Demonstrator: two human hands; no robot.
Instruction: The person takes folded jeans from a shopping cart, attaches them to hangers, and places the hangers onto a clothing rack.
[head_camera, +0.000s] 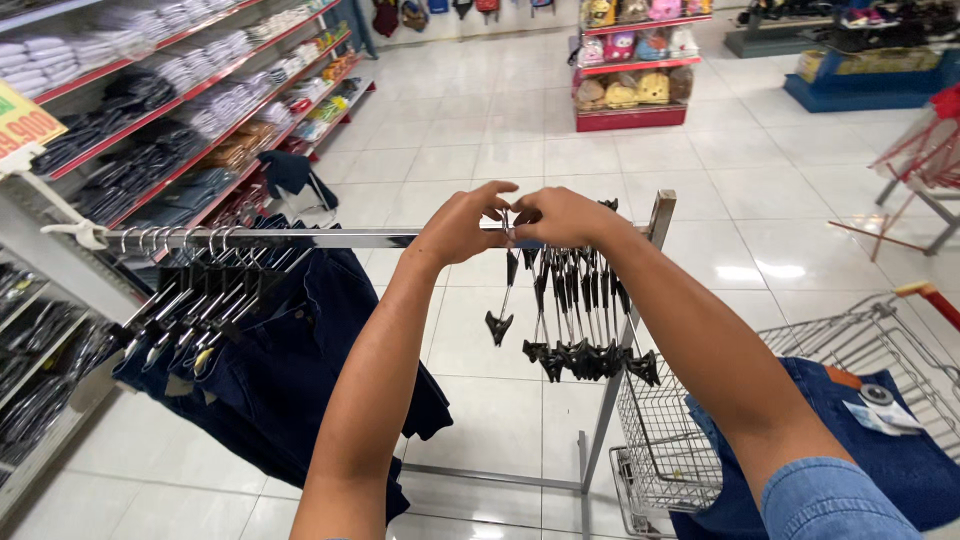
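Where the chrome garment rail (340, 238) runs across the shop aisle, both hands meet at its right-hand part, side by side and nearly touching. The left hand (462, 226) has its fingers pinched together on the hook of a single black clip hanger (503, 290), which hangs a little apart from the others with its clip pointing down. The right hand (563, 216) is curled over the rail just beside it, its fingers closed on the hooks of a bunch of empty black clip hangers (585, 320) that dangle close together below the rail. Further left on the same rail hang dark blue jeans (300, 350), each on its own clip hanger, packed in a row. At the lower right stands a wire shopping trolley (680, 440) with folded blue jeans (890, 450) lying in it, a paper tag showing on top. The floor is white tile (500, 130), shelves of folded clothes (180, 110) line the left wall, and a red display stand with soft toys (630, 70) stands further back.
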